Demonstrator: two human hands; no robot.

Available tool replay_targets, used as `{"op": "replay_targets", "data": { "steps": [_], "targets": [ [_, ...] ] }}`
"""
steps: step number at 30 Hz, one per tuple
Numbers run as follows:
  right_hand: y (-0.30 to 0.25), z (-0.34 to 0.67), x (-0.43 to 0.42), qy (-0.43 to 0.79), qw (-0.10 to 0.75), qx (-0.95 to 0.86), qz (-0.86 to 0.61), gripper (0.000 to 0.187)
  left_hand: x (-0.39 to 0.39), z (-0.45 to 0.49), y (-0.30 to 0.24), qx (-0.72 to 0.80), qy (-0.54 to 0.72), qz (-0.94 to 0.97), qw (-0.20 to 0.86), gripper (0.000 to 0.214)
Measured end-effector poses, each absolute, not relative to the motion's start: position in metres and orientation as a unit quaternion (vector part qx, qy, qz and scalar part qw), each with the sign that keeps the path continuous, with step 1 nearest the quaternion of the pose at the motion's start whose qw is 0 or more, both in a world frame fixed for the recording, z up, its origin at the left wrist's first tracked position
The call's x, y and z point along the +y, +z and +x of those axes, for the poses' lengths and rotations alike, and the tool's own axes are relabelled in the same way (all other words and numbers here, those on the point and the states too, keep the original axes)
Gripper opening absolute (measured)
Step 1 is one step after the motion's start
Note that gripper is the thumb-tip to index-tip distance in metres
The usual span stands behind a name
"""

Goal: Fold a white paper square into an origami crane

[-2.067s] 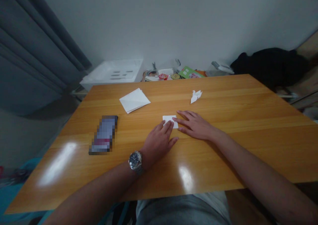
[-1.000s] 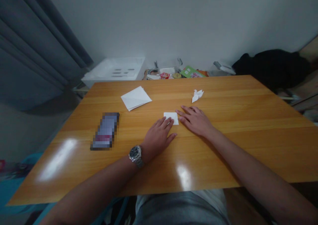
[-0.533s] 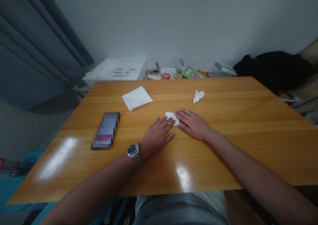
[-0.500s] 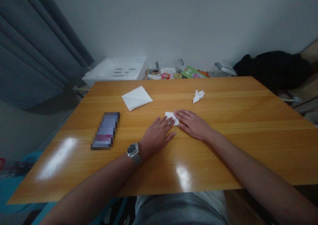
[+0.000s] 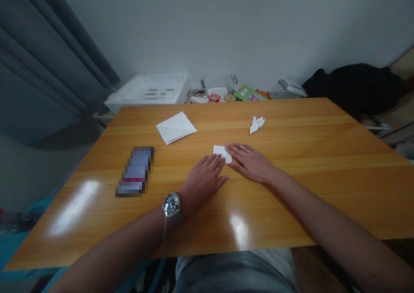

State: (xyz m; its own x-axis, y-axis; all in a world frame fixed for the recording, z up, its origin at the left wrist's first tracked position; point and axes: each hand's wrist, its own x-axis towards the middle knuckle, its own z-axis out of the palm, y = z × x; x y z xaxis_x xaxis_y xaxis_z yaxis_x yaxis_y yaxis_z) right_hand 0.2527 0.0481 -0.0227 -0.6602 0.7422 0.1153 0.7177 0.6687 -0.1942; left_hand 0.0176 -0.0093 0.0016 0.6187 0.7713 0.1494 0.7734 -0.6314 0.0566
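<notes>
A small piece of folded white paper (image 5: 221, 151) lies flat on the wooden table (image 5: 291, 155), between my hands. The fingertips of my left hand (image 5: 205, 176) rest on its near edge, fingers stretched out and thumb apart. My right hand (image 5: 250, 161) lies flat, palm down, its fingertips over the paper's right side. Part of the paper is hidden under the fingers. Farther back, right of the paper, stands a white origami crane (image 5: 257, 124). A metal watch (image 5: 171, 204) is on my left wrist.
Several white sheets (image 5: 176, 128) lie stacked at the back left. A blurred-out phone (image 5: 136, 171) is left of my left hand. Behind the table are a white tray (image 5: 148, 88), a green booklet (image 5: 249, 93) and a dark cloth heap (image 5: 352, 86).
My left hand has drawn back slightly toward me, uncovering a little more of the paper. My right hand stays flat on the paper's right side. The view has shifted slightly.
</notes>
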Motion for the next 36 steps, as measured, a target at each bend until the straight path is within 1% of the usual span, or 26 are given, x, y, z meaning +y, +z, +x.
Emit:
{"op": "replay_targets", "data": {
  "steps": [8,21,28,36],
  "targets": [
    [-0.0245,0.2545,0.0483,0.068,0.098,-0.910,-0.397,0.063,-0.0078,0.0148,0.0005,-0.446,-0.107,-0.888,-0.032,0.055],
    [-0.0247,0.2552,0.0493,0.061,0.100,-0.914,-0.389,0.060,-0.0021,0.0097,-0.0005,-0.433,-0.096,-0.896,-0.035,0.055],
    [-0.0237,0.2539,0.0483,0.055,0.091,-0.912,-0.397,0.060,0.0007,0.0113,0.0007,-0.406,-0.099,-0.908,-0.018,0.048],
    [-0.0227,0.2553,0.0487,0.056,0.087,-0.914,-0.393,0.059,-0.0012,0.0096,-0.0027,-0.416,-0.109,-0.903,-0.021,0.055]
  ]
}}
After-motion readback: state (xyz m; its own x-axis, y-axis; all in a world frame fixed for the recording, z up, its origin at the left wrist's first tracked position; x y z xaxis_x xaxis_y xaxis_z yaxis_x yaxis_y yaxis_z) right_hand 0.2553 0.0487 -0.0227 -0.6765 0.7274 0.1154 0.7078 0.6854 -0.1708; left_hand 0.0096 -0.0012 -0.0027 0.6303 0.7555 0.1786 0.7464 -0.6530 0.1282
